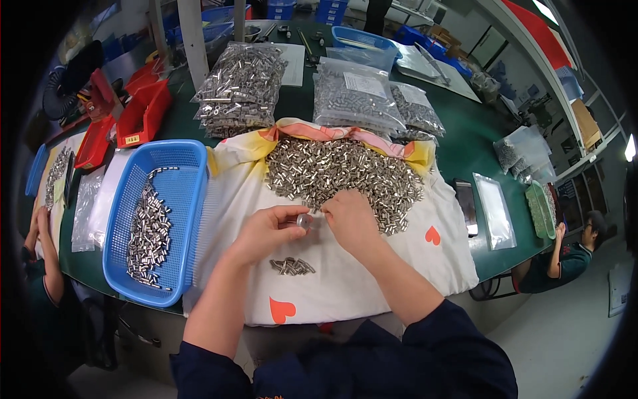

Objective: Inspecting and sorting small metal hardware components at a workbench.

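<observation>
A small round grey metal piece (304,221) is pinched between the thumb and fingers of my left hand (269,229). My right hand (351,219) is at the near edge of a wide heap of small silvery metal sleeves (339,169), its fingers drawn together; what they hold, if anything, is hidden. The heap lies on a white cloth (345,289) printed with red hearts, its far edge rolled up in yellow and pink. Nearer to me, below my hands, lies a small separate pile of the same sleeves (292,266).
At left, a blue plastic basket (199,193) holds more metal sleeves. Bulging clear bags of metal parts (239,86) stand at the back. Red bins (143,113) sit at the far left. A dark phone-like device (466,207) and a flat clear bag (495,211) lie at right. People work at both sides.
</observation>
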A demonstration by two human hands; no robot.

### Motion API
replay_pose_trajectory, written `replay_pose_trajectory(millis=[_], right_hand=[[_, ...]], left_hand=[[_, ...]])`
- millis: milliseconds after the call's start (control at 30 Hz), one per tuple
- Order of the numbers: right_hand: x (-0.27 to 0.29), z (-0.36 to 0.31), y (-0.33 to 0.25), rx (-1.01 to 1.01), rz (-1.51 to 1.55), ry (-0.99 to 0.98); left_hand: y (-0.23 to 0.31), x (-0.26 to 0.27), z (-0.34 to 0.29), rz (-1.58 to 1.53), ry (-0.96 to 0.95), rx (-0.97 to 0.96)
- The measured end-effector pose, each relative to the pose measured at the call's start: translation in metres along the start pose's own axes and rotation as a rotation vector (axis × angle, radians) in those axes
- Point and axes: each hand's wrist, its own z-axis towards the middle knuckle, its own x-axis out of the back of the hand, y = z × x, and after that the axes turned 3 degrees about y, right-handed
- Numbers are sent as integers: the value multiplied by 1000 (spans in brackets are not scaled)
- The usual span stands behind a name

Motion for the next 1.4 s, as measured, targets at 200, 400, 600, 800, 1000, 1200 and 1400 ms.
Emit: replay_pose_trajectory(millis=[200,400,600,800,1000,1200,1400], right_hand=[[11,2,-11,-84,278,58],[9,-7,-19,-103,867,33],[9,-7,-19,-130,929,-2],[10,-11,-27,24,643,148],[9,-14,-25,9,637,138],[13,-9,-22,-160,892,-191],[24,9,9,-446,939,-42]], left_hand=[[-10,2,2,-41,0,1],[-6,-2,2,-69,14,-53],[-4,0,1,19,24,-50],[-6,-1,0,56,33,-57],[-3,-2,-6,66,38,-45],[-5,7,-7,83,-73,48],[7,6,-10,130,-114,101]])
